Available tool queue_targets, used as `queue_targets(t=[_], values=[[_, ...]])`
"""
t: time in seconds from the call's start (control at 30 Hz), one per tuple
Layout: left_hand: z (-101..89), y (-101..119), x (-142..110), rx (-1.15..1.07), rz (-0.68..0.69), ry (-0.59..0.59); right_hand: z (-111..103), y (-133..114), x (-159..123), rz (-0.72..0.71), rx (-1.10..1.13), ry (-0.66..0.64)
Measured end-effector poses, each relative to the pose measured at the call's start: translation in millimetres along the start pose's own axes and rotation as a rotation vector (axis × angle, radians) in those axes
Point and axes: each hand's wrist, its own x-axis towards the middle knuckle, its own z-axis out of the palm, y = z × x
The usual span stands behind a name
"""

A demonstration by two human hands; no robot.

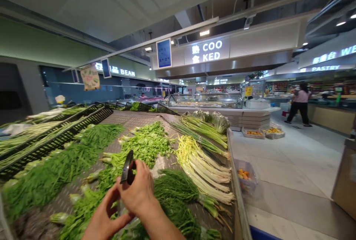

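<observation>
My right hand point(140, 191) is closed around a curved black object point(127, 167), whose exact kind I cannot make out. Its dark, narrow end sticks up above my fingers. Just to the left and lower, my left hand point(107, 210) has its thumb and fingers apart, the fingertips close to the black piece. Something clear and shiny shows between the hands, too hidden to name. Leafy celery-like greens point(108, 173) lie under and behind my hands. To the right are feathery dill-like bunches point(178, 188) and yellow-topped chives with pale stems point(203, 165).
Black slatted dividers point(83, 121) cross the sloping display on the left, beside long green bunches point(55, 165). A metal edge point(236, 195) bounds it on the right. On the floor stand a clear bin point(244, 175) and crates of orange produce point(274, 131). A person point(300, 102) walks farther off.
</observation>
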Motion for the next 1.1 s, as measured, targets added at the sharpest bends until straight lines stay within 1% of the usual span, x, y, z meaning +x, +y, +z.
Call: queue_targets(t=[0.1,0.17,0.3,0.4,0.5,0.63,0.77,0.9,1.0,1.1], values=[[-16.2,-8.4,-5.7,-0.057,-0.04,-0.119,18.6,-1.8,-8.9,0.01,0.012,0.066],[-23.3,-14.4,-10.1,-0.075,-0.045,-0.162,28.5,0.2,-14.8,0.013,0.009,0.1],[-31.5,-26.4,-18.0,-0.067,-0.035,-0.241,45.5,7.0,-25.3,0.056,-0.016,0.122],[-38.1,-34.3,-20.1,-0.032,-0.025,-0.271,59.1,10.0,-31.3,0.089,-0.055,0.131],[-48.4,-41.5,-16.1,-0.046,-0.019,-0.329,74.2,9.5,-34.7,0.113,-0.109,0.147],[-65.2,-55.0,-1.4,-0.114,-0.024,-0.449,95.3,4.9,-34.7,0.138,-0.168,0.232],[-80.8,-72.2,13.7,-0.158,-0.011,-0.528,117.3,-4.2,-35.0,0.173,-0.231,0.328],[-96.6,-85.5,18.8,-0.218,-0.032,-0.558,137.5,-18.4,-42.4,0.188,-0.248,0.372],[-111.4,-89.7,16.7,-0.24,-0.022,-0.58,147.4,-33.8,-50.3,0.2,-0.231,0.406],[-130.3,-87.8,13.2,-0.243,0.007,-0.571,153.0,-54.0,-55.5,0.237,-0.235,0.432]])
